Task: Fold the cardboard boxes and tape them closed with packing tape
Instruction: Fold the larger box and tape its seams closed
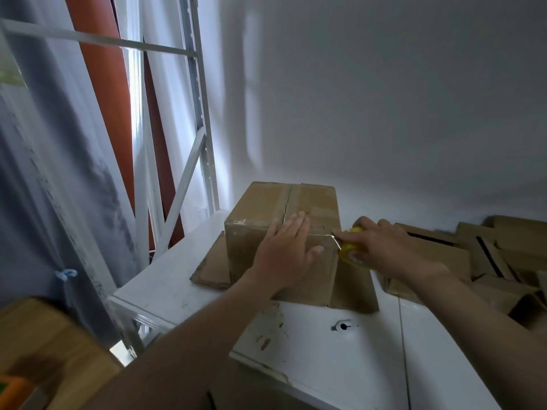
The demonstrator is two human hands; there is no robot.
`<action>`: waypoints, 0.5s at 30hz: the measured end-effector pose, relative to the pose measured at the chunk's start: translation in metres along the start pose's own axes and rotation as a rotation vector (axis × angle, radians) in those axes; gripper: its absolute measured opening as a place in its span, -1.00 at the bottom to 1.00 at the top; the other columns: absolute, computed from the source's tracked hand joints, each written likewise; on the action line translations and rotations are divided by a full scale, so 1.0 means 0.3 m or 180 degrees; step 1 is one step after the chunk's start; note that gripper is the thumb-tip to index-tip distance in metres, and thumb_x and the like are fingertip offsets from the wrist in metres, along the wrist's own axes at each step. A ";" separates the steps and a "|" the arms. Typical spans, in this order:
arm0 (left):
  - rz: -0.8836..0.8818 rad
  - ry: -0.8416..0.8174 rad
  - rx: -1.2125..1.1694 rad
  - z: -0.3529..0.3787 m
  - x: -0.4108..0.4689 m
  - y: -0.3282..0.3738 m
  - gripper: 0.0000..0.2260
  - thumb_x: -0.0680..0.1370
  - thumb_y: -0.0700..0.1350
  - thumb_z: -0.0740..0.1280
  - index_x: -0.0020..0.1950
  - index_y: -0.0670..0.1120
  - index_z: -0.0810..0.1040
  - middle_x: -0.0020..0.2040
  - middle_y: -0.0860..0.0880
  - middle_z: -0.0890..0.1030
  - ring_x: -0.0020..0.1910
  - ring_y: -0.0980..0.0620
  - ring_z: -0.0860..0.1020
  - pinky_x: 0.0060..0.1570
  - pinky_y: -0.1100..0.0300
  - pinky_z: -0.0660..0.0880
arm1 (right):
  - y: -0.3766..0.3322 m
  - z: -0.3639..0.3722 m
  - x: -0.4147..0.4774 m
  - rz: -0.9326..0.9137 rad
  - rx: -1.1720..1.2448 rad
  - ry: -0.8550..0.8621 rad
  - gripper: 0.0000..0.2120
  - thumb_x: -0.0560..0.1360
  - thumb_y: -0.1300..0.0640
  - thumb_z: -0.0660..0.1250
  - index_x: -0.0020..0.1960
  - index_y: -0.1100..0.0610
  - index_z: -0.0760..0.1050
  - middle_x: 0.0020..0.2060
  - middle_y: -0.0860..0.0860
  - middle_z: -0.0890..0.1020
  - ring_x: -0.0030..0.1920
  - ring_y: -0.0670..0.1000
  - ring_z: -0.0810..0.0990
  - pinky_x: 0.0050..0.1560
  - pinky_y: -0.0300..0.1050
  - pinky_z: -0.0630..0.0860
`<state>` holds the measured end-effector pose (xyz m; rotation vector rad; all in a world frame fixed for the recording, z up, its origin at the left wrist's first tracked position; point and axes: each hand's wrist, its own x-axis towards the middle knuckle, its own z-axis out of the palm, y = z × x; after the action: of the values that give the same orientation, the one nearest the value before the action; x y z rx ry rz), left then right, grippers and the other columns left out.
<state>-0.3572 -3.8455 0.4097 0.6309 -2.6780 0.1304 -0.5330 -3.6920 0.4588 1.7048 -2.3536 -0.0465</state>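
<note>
Head view, left hand flat on box, right hand gripping tape roll

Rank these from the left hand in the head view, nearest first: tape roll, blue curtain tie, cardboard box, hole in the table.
1. cardboard box: under the left hand, touching it.
2. tape roll: just to the right, held in the right hand.
3. hole in the table: nearer the camera, to the right.
4. blue curtain tie: far left.
</note>
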 end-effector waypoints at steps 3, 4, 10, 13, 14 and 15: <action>-0.0056 -0.0086 0.0016 -0.018 -0.007 -0.071 -0.32 0.67 0.29 -0.14 0.66 -0.11 0.06 0.67 -0.06 0.08 0.64 0.00 0.03 0.59 -0.03 -0.10 | -0.016 -0.017 0.000 0.0071 0.0002 -0.0085 -0.45 0.64 -0.09 0.25 0.52 -0.42 0.11 0.33 -0.08 0.38 0.22 0.07 0.41 0.22 0.02 0.34; -0.0137 -0.0104 -0.0029 -0.028 -0.009 -0.089 -0.32 0.67 0.29 -0.15 0.66 -0.12 0.05 0.67 -0.06 0.08 0.64 0.00 0.03 0.58 -0.02 -0.12 | -0.018 -0.022 0.000 0.0079 0.0024 -0.0108 -0.44 0.64 -0.08 0.25 0.52 -0.42 0.11 0.33 -0.09 0.38 0.22 0.07 0.41 0.23 0.03 0.33; -0.0579 -0.0317 -0.0154 -0.057 -0.003 -0.236 -0.36 0.70 0.23 -0.14 0.65 -0.17 0.06 0.66 -0.14 0.07 0.65 -0.09 0.01 0.58 -0.08 -0.12 | -0.018 -0.002 -0.017 0.0108 0.0086 -0.0039 -0.42 0.64 -0.09 0.25 0.52 -0.44 0.08 0.36 -0.11 0.36 0.24 0.05 0.40 0.28 0.09 0.34; -0.0854 -0.0535 -0.0314 -0.058 0.009 -0.331 -0.40 0.71 0.19 -0.11 0.59 -0.19 0.17 0.63 -0.17 0.17 0.62 -0.15 0.11 0.59 -0.19 0.04 | -0.020 0.007 -0.013 0.0079 0.0085 -0.0012 -0.42 0.64 -0.08 0.25 0.53 -0.44 0.08 0.35 -0.10 0.36 0.22 0.04 0.39 0.23 0.05 0.38; -0.0951 -0.0542 -0.0463 -0.059 0.008 -0.349 -0.42 0.71 0.19 -0.09 0.57 -0.18 0.19 0.62 -0.16 0.19 0.61 -0.16 0.15 0.57 -0.22 0.10 | -0.019 0.012 -0.012 0.0069 0.0125 -0.0022 -0.42 0.64 -0.07 0.25 0.53 -0.43 0.08 0.35 -0.10 0.36 0.20 0.03 0.38 0.19 0.02 0.39; -0.1015 -0.0510 -0.0596 -0.057 0.009 -0.359 -0.43 0.71 0.18 -0.07 0.56 -0.18 0.21 0.62 -0.16 0.19 0.60 -0.17 0.16 0.55 -0.23 0.15 | -0.016 0.015 -0.012 0.0067 0.0180 -0.0023 -0.42 0.64 -0.06 0.25 0.53 -0.43 0.09 0.34 -0.11 0.36 0.18 0.02 0.37 0.15 -0.01 0.39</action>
<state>-0.3053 -3.9401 0.4266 1.0311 -2.6534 -0.2644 -0.5283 -3.6907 0.4531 1.7076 -2.3996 0.0178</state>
